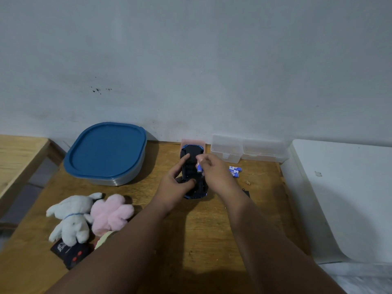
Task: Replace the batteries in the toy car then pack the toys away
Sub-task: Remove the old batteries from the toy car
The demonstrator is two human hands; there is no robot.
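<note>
The right hand (214, 169) pinches a blue battery (199, 167) over the toy car (193, 164); the left hand (176, 183) grips the car's near left side; the car lies belly-up on the worktop (212, 230), long axis running away toward the wall; spare batteries (235, 171) lie just right.

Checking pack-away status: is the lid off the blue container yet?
No, the blue lid sits closed on the container, and both plush toys lie on the table.
</note>
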